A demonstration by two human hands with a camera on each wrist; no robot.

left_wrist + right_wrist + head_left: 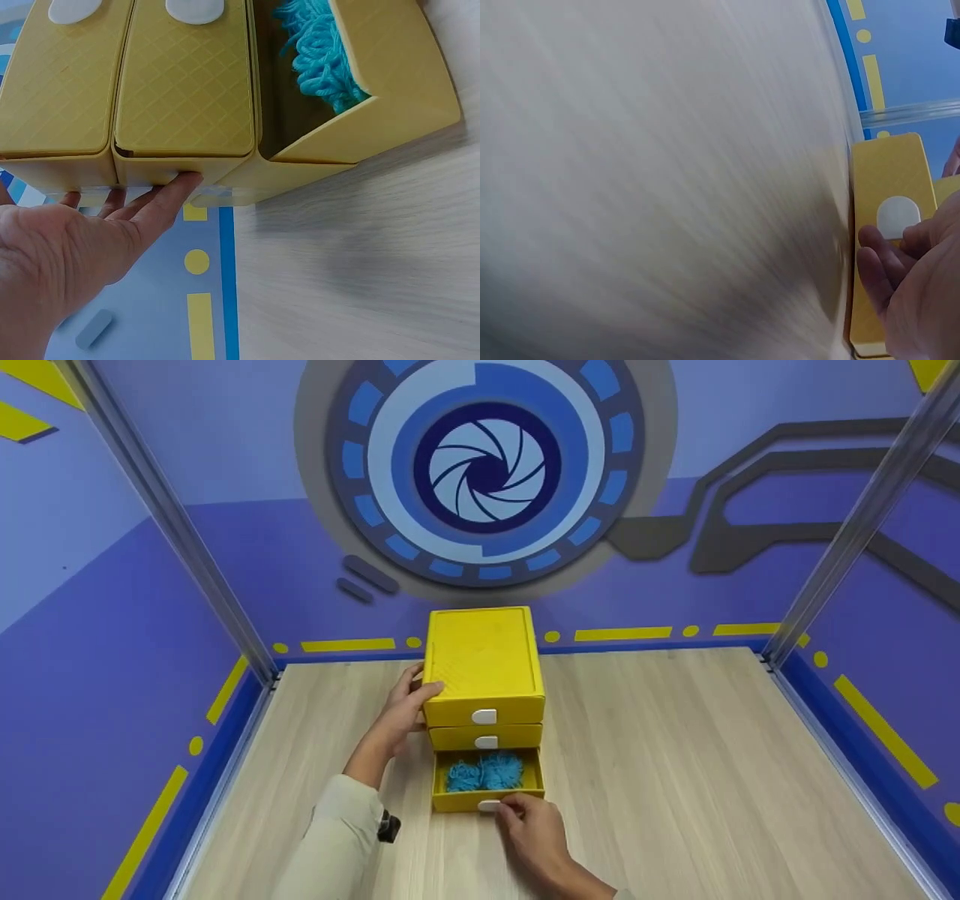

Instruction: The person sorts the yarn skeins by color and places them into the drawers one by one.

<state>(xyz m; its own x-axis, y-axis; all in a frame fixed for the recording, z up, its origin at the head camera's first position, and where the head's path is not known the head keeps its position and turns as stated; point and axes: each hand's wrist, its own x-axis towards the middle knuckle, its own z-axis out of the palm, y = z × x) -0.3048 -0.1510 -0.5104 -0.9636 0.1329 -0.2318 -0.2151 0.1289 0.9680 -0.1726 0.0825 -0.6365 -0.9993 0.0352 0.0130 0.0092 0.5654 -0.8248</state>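
Note:
A yellow three-drawer box (484,652) stands on the table, its bottom drawer (450,802) pulled out. Two bundles of blue yarn (501,771) lie inside that drawer; part of the yarn (322,64) shows in the left wrist view. My left hand (401,712) rests against the box's left side, thumb at the top edge. In the left wrist view the extended fingers (161,206) touch the side wall. With its fingertips my right hand (536,832) pinches the white tab (898,216) on the open drawer's front.
The box stands on a wood-grain table (675,765). Behind it rises a blue and purple printed wall (247,547). Metal posts (172,517) stand at the back corners. The upper two drawers, with white tabs (486,742), are closed.

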